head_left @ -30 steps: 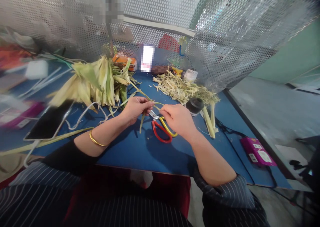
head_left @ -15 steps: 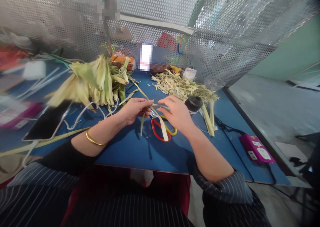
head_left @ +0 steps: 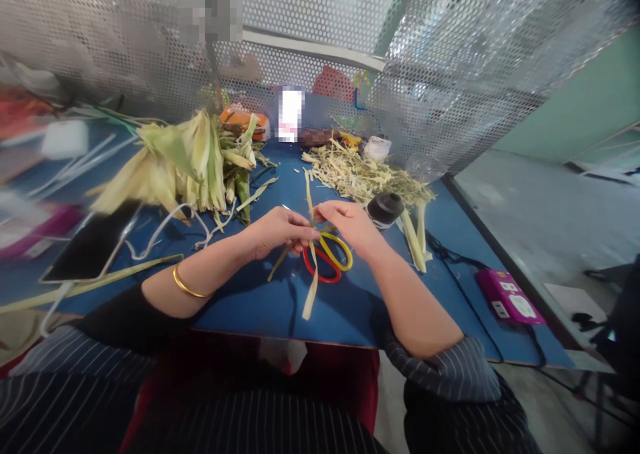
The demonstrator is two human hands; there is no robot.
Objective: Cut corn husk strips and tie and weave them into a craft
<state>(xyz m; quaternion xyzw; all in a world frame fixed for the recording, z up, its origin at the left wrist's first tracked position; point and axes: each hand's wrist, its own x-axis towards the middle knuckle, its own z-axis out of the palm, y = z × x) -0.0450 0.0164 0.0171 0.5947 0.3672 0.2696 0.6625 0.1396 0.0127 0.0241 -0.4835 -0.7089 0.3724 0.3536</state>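
Observation:
My left hand [head_left: 283,231] pinches narrow corn husk strips between thumb and fingers above the middle of the table. One pale husk strip [head_left: 311,294] hangs down toward me from the pinch, and its other end points away toward the back. A thinner strip [head_left: 279,264] sticks out below the left hand. Close beside it, my right hand [head_left: 350,227] has its thumb and fingers closed around the strips at the crossing; its fingertips are partly hidden. Under both hands lie scissors [head_left: 327,281] with one red and one yellow handle, their blades mostly covered.
Whole corn husks [head_left: 195,164] are heaped at the left, shredded husk [head_left: 350,171] at the back right. A black thread spool [head_left: 386,207] stands by my right hand. A phone [head_left: 93,247] with a white cable lies left; a purple power strip [head_left: 510,297] sits right.
The pale strip has swung from slanting to nearly straight up and down across the pinch. My left hand has shifted slightly right and nearer me; the hands are closer together.

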